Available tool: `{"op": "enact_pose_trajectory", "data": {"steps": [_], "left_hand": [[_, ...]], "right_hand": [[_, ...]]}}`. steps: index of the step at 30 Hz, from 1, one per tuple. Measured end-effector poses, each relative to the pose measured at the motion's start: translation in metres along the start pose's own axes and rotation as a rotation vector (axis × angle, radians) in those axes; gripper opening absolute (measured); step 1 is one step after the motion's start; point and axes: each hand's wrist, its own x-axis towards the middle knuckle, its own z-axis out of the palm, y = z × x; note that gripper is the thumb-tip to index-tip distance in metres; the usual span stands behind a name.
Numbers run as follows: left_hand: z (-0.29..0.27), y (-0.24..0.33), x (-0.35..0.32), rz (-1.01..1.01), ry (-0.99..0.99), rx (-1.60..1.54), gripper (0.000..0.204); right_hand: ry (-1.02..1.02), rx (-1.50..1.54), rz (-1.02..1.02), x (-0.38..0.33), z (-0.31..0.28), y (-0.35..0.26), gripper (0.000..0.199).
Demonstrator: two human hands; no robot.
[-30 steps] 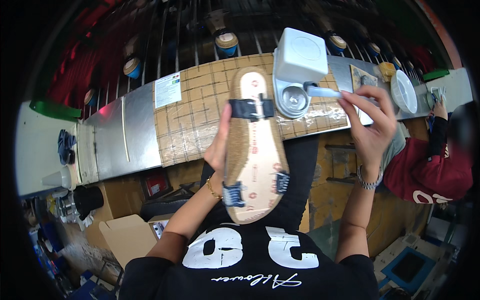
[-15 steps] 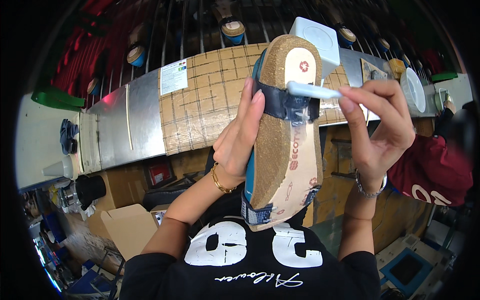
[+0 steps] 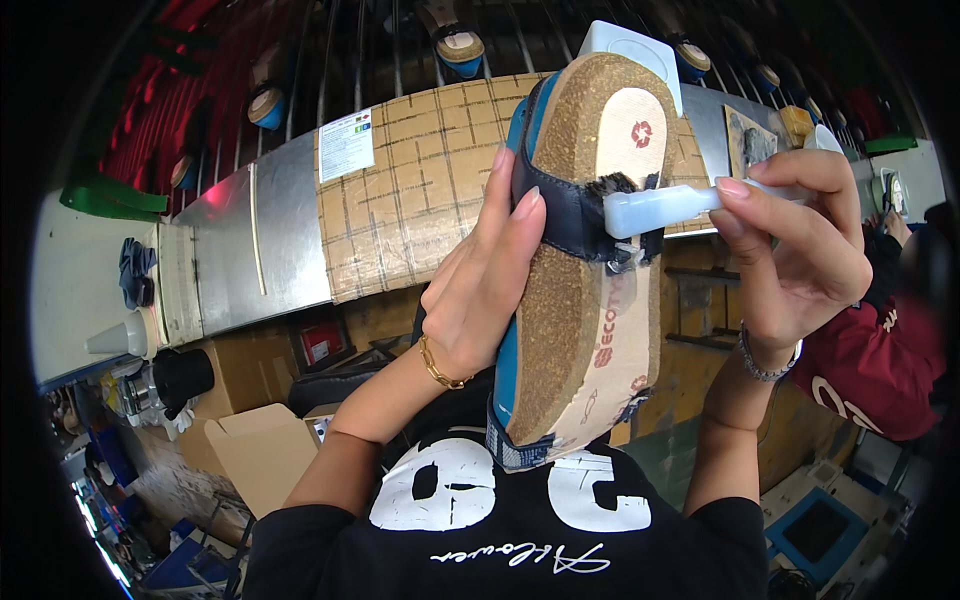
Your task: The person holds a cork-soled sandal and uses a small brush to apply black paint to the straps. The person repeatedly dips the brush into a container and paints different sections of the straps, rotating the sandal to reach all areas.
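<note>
My left hand (image 3: 475, 290) is wrapped around the left side of a sandal (image 3: 555, 330) on a blue shoe last, held underside up in front of my chest. The underside shows a cork edge with a pale printed panel down the middle. A dark strap (image 3: 565, 215) folds over onto it near the toe end, and a denim-like strap (image 3: 520, 452) shows at the other end. Between thumb and fingers of my right hand (image 3: 800, 240) is a small pale-blue brush (image 3: 665, 207). Its dark tuft rests at the folded strap end, beside a glossy clear patch.
Cardboard (image 3: 400, 200) wrapped in tape covers part of the metal bench (image 3: 240, 240). A white box-like container (image 3: 635, 55) stands behind the sandal. Beyond run metal rollers or bars (image 3: 350, 60) carrying more sandals. At the right, a person in a red garment (image 3: 870, 370) is close by.
The sandal has tilted and shifted slightly right, closer to me. My right hand has moved right and a little down; the brush has turned, so its dark tuft now shows against the strap.
</note>
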Motion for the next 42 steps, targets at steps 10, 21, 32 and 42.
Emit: {"op": "enact_pose_trajectory", "data": {"steps": [10,21,32,42], "left_hand": [[-0.004,0.004,0.001,0.080,0.074,0.112,0.068],[-0.001,-0.004,0.015,0.416,0.334,0.403,0.065],[-0.006,-0.002,0.014,0.134,0.278,0.355,0.056],[-0.007,-0.007,0.015,0.285,0.377,0.389,0.054]], "right_hand": [[-0.111,0.066,-0.010,-0.006,-0.011,-0.001,0.032],[0.054,0.244,0.235,-0.008,0.017,-0.016,0.024],[0.202,-0.022,0.152,-0.002,0.030,-0.030,0.031],[0.122,0.015,0.057,0.000,0.020,-0.022,0.026]]}}
